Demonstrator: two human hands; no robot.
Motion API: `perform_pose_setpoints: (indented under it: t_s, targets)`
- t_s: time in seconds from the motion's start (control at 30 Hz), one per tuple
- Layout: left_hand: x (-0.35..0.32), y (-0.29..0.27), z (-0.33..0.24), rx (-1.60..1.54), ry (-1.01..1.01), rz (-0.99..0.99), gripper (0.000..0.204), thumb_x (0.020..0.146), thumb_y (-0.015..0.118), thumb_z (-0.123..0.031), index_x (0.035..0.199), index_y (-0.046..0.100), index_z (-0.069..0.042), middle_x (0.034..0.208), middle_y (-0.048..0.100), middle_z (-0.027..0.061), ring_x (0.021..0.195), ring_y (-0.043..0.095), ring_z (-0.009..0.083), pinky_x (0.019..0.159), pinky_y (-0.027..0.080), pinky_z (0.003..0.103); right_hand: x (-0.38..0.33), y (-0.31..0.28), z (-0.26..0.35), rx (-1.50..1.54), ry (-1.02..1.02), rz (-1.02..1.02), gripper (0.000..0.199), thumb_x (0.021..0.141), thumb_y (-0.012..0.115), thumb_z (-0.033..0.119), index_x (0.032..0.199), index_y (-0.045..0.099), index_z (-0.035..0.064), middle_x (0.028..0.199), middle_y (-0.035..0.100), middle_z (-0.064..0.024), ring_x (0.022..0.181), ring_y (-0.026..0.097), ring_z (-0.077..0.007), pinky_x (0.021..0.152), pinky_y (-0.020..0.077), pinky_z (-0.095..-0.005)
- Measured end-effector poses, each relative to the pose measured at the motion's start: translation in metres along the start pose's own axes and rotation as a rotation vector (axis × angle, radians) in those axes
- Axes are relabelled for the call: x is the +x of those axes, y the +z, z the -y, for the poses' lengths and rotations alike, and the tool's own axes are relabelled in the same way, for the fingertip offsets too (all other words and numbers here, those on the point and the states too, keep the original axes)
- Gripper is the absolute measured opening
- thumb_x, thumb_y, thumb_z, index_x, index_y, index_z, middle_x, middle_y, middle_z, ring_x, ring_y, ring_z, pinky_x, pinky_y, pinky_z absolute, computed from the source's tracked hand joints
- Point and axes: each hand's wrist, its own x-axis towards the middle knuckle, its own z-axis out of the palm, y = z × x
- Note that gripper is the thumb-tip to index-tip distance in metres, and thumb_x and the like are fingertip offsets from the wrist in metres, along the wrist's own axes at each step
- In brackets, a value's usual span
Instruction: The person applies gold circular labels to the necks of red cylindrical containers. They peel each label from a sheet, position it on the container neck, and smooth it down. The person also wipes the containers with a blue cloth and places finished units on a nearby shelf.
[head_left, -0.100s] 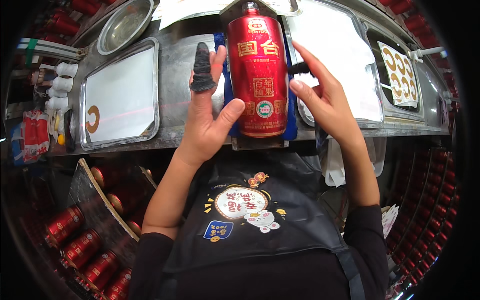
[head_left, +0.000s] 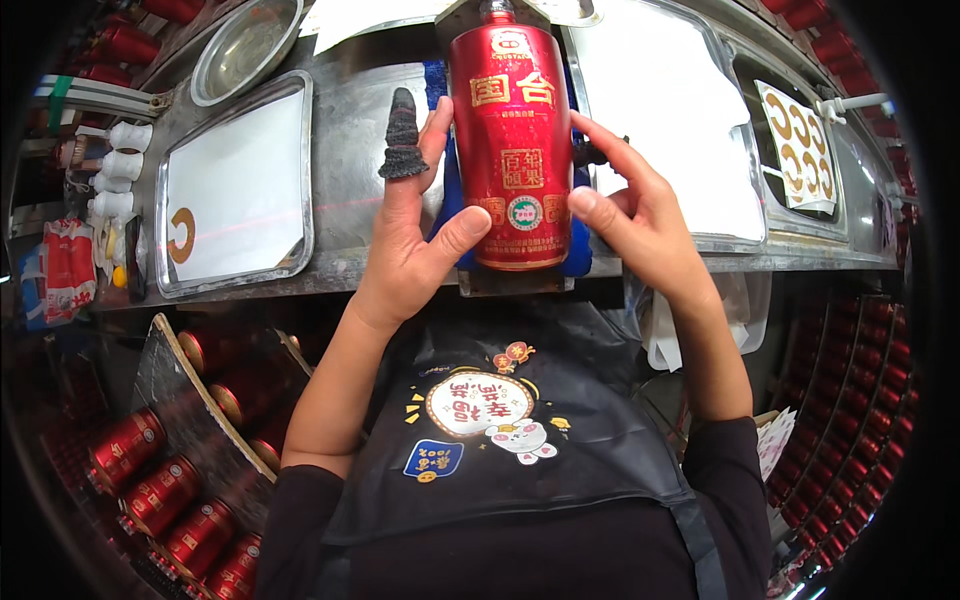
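A red bottle [head_left: 515, 140] with gold lettering and a round green-and-white seal lies with its neck pointing away, on a blue cloth [head_left: 577, 250]. At its left side is my left hand [head_left: 405, 225], fingers stretched and apart, the thumb tip over the lower left edge. A dark knitted finger sleeve [head_left: 402, 140] covers one finger. My right hand [head_left: 645, 215] flanks the right side, thumb and forefinger spread, their tips at the bottle's edge. Another dark-covered finger of that hand is partly hidden. Neither hand is wrapped around the bottle.
A metal tray [head_left: 235, 190] at left carries a white sheet with one gold C-shaped sticker [head_left: 181, 235]. Behind it stands a metal bowl [head_left: 245, 50]. At right lie a white-covered tray [head_left: 660, 120] and a sticker sheet [head_left: 797, 145]. More red bottles [head_left: 165, 495] sit below left.
My right hand has come in to the bottle's right side, its fingertips now at the edge. My left hand has barely moved. The whole view has shifted slightly.
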Motion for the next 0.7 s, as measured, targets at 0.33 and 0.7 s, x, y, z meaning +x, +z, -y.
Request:
perform_pose_setpoints:
  t_s: [0.33, 0.7]
  targets:
    - [-0.002, 0.001, 0.004, -0.065, -0.019, -0.015, 0.088, 0.092, 0.073, -0.031, 0.159, 0.022, -0.003, 0.164, 0.027, 0.0153, 0.150, 0.026, 0.0251, 0.122, 0.017, 0.042, -0.004, 0.010, -0.016, 0.035, -0.087, -0.049, 0.081, 0.085, 0.081, 0.030, 0.152, 0.043, 0.0071, 0.131, 0.057, -0.0070, 0.061, 0.044, 0.0017, 0.052, 0.0371, -0.0168]
    - [0.000, 0.003, 0.003, -0.023, -0.048, 0.031, 0.096, 0.089, 0.075, -0.028, 0.160, 0.017, -0.002, 0.164, 0.026, 0.0167, 0.151, 0.023, 0.0259, 0.123, 0.013, 0.041, -0.005, 0.005, -0.021, -0.018, -0.145, -0.014, 0.087, 0.083, 0.082, 0.028, 0.155, 0.038, 0.0094, 0.122, 0.056, -0.0047, 0.058, 0.037, 0.0004, 0.050, 0.0324, -0.0183]
